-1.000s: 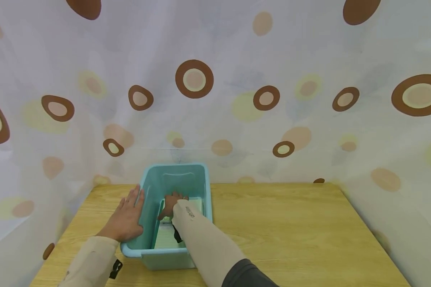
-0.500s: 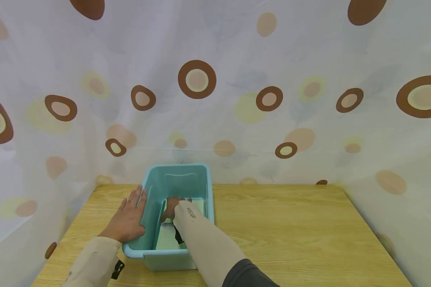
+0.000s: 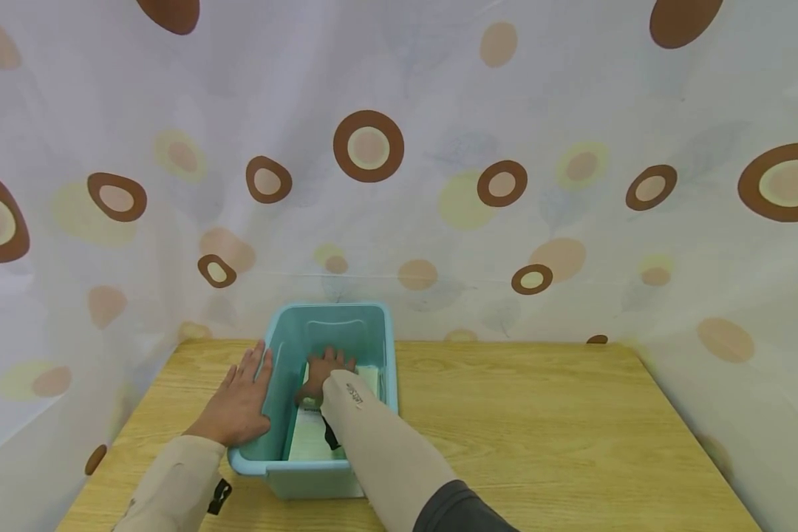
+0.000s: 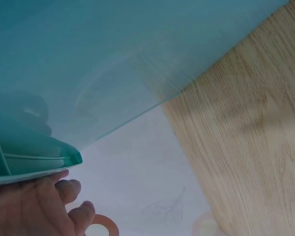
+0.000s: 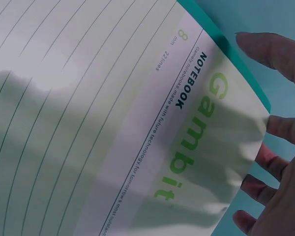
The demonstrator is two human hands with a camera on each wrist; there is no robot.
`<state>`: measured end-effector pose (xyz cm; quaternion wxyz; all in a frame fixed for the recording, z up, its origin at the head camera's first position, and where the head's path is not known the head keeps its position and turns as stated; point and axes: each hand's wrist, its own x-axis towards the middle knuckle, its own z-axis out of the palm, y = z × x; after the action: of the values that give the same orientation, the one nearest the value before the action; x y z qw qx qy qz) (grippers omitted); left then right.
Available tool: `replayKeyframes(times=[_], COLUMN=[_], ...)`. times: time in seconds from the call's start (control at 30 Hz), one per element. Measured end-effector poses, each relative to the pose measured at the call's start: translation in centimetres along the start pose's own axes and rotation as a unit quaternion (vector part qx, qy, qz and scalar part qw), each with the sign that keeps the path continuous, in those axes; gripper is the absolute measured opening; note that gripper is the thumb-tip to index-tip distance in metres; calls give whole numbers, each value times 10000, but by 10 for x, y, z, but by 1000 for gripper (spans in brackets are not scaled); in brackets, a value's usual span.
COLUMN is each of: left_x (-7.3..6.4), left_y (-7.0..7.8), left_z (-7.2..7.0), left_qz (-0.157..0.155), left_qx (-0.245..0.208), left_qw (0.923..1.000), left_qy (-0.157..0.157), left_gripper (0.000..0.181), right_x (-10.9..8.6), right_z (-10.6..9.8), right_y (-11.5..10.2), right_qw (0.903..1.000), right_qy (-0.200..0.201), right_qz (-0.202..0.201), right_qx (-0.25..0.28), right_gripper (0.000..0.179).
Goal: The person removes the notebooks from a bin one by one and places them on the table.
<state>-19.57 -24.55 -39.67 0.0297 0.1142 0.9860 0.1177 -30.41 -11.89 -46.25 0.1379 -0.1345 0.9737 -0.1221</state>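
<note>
Two pale sleeves [image 3: 380,437] come in from the near side, the right one ending at a dark cuff [image 3: 462,510] and bearing small lettering that cannot be read surely. A black buckle [image 3: 219,496] hangs by the left wrist.

Next comes the low near rim of a light blue bin [image 3: 312,467], whose long axis runs near to far on the left part of a wood-grain table [image 3: 545,421]. The person's left hand [image 3: 236,403] rests against the bin's left side, fingers straight and pointing far, grasping nothing.

Inside the bin lies a notebook [image 3: 311,441], printed face up. Its long axis also runs near to far, with a dark green strip along its left edge. The ruled part is nearer; the titled end points far, its letters upright as seen from the near side. Going farther, the print gives "8 mm", "22 lines", a fine line including "made with future technology", then "NOTEBOOK" and a large light-green "Gambit".

The right hand [image 3: 321,377] is over this far end, its grip loose: the fingers spread at the far edge, the thumb off the left corner.

Beyond the table hangs a pale backdrop [image 3: 439,236] with brown rings.
</note>
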Motion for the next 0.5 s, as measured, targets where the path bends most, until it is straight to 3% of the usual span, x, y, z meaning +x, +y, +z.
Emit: replayKeyframes(times=[0.3,0.5], left_x=[1,1], left_y=[0,0], left_z=[1,0], left_qz=[3,-2], left_qx=[44,25], left_qw=[10000,10000], left_qy=[25,21], left_gripper=[90,89], right_x=[5,5], right_z=[5,5], right_y=[4,2], right_qw=[9980,9980], right_qy=[307,367], right_qz=[-249,-310], right_qx=[497,411], right_gripper=[77,77])
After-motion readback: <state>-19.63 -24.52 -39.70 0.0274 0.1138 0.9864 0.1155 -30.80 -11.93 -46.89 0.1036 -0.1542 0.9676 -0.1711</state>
